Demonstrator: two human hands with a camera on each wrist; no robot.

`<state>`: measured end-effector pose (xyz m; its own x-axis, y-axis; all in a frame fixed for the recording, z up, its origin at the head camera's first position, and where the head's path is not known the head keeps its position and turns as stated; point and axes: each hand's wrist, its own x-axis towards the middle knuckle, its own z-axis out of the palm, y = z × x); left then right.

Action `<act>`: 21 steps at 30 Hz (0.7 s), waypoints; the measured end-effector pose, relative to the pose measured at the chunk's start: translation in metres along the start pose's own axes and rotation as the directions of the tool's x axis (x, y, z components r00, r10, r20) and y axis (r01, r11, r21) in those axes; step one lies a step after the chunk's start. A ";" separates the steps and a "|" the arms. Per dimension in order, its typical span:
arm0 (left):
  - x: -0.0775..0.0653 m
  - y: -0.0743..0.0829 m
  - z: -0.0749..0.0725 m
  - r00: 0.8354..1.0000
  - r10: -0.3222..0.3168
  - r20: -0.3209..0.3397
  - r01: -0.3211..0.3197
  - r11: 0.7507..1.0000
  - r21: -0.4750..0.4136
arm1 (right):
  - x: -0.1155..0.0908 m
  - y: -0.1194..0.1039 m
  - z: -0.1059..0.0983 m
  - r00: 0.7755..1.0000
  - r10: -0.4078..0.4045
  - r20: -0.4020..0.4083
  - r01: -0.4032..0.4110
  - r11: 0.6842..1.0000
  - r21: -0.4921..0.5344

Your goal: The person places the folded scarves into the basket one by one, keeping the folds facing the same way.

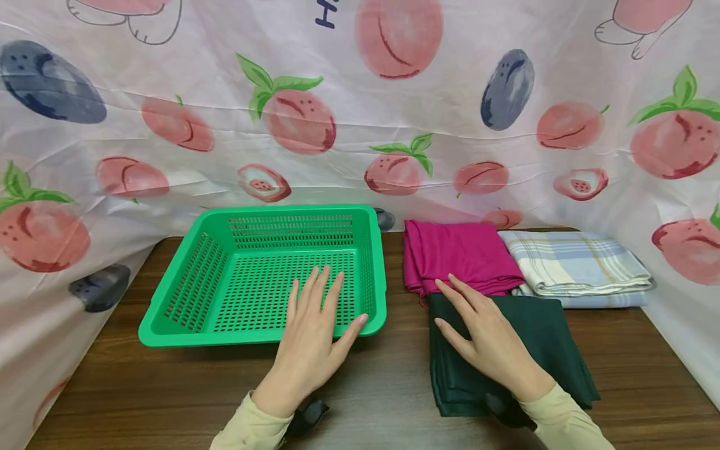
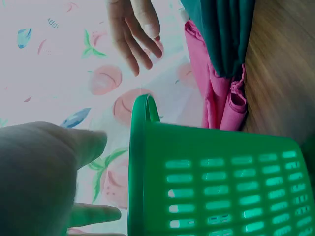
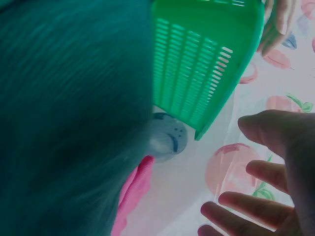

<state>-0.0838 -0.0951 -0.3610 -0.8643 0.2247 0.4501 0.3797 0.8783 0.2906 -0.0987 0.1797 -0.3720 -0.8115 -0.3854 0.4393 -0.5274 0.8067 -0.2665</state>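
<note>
My left hand (image 1: 312, 337) hovers over the front right rim of a green plastic basket (image 1: 261, 338), fingers spread and straight, with nothing in it. In the left wrist view its thumb and fingers stand beside the basket's slotted wall (image 2: 216, 147). To the right, my right hand (image 1: 495, 340) is held above a folded dark green cloth (image 1: 545, 337), fingers extended and holding nothing. Its fingertips overlap the near edge of a folded magenta cloth (image 1: 455, 253) in the head view. The right wrist view shows the dark green cloth (image 3: 74, 118) close up beside that hand.
A folded plaid cloth (image 1: 574, 259) in white and blue lies at the back right, beside the magenta one. Everything rests on a brown wooden table (image 1: 371, 387). A white curtain printed with peaches (image 1: 337, 175) hangs behind and along both sides.
</note>
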 end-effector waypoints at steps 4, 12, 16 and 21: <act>-0.001 0.004 0.002 0.989 0.080 -0.126 -0.086 0.995 -0.046 | -0.005 0.005 -0.001 1.000 -0.015 -0.011 0.014 1.000 -0.017; -0.006 0.015 0.007 0.938 0.212 -0.275 -0.236 0.970 -0.055 | -0.014 0.013 -0.001 0.999 0.031 0.021 -0.030 0.999 -0.025; -0.010 0.021 0.008 0.920 0.261 -0.291 -0.296 0.952 -0.081 | -0.021 0.018 -0.003 0.992 0.103 0.073 -0.101 0.994 -0.029; -0.015 0.027 0.011 0.877 0.372 -0.305 -0.416 0.904 -0.093 | -0.032 0.025 -0.004 0.980 0.164 0.112 -0.160 0.986 -0.042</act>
<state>-0.0642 -0.0696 -0.3694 -0.5158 0.3954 0.7600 0.7340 0.6614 0.1540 -0.0855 0.2140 -0.3896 -0.9099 -0.2959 0.2907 -0.3798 0.8762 -0.2968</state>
